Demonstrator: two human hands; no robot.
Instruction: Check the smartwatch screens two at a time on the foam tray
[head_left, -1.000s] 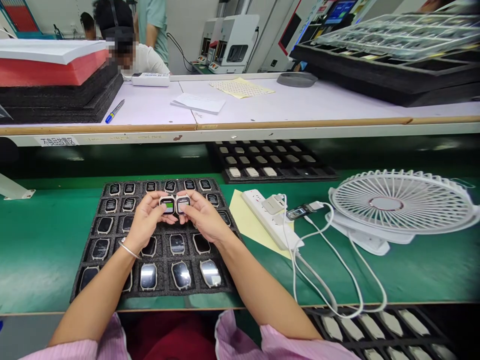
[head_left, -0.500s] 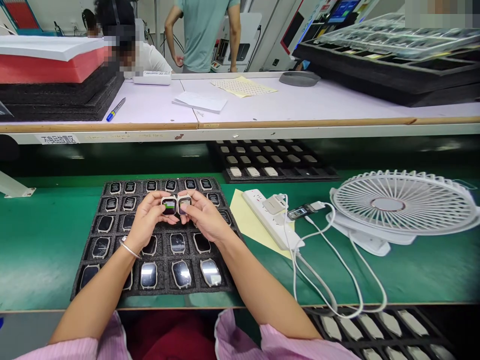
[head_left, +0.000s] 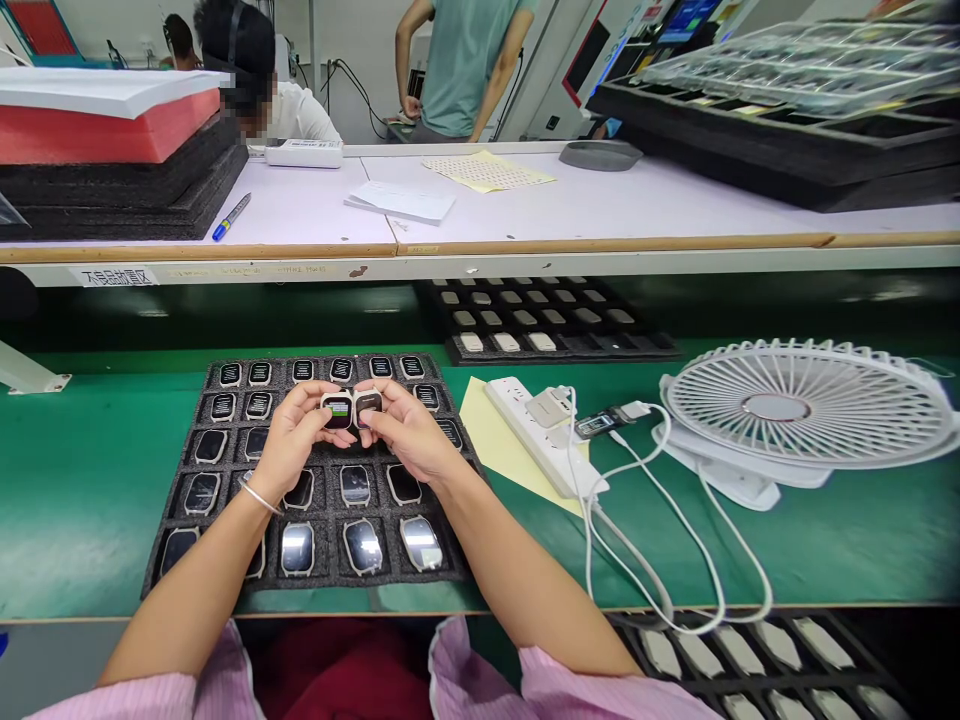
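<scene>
My left hand (head_left: 289,440) pinches a small watch body (head_left: 337,410) whose screen glows with green and white bands. My right hand (head_left: 405,430) grips a second watch body (head_left: 367,405) with a dark screen, held right beside the first. Both hands hover over a black foam tray (head_left: 225,560) on the green bench, its pockets filled with several more watch bodies, screens up. A bracelet sits on my left wrist.
To the right lie a yellow sheet (head_left: 480,440), a white power strip (head_left: 536,450) with chargers and cables, and a white fan (head_left: 802,405) lying flat. Another foam tray (head_left: 547,320) sits behind. On the raised shelf rest papers, a pen, stacked trays. People stand and sit beyond.
The screen in my left hand has shifted from a green display to green and white bands. My hands have barely moved. A person in a teal shirt walked rightward in the background.
</scene>
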